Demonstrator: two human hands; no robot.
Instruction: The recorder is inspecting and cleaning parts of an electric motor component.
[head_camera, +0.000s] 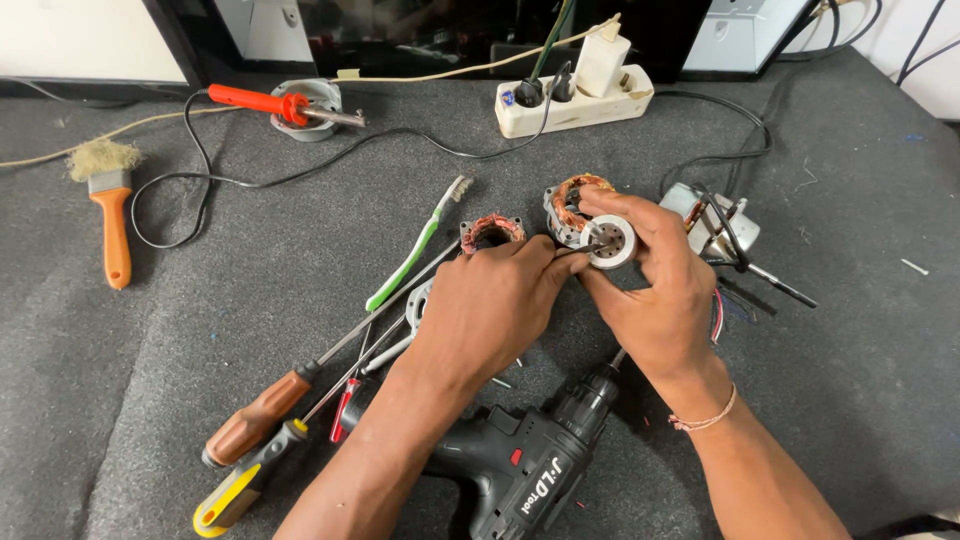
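Note:
My right hand grips a small motor stator with copper windings and a round silver cap on its front. My left hand is closed around a thin metal tool whose tip touches the centre of the cap. A second copper-wound stator lies on the grey mat just above my left hand. A small motor with a shaft and wires rests to the right of my right hand.
A black cordless drill lies near me between my forearms. Two screwdrivers and a green toothbrush lie at left. Further off are a soldering iron, an orange-handled brush and a white power strip.

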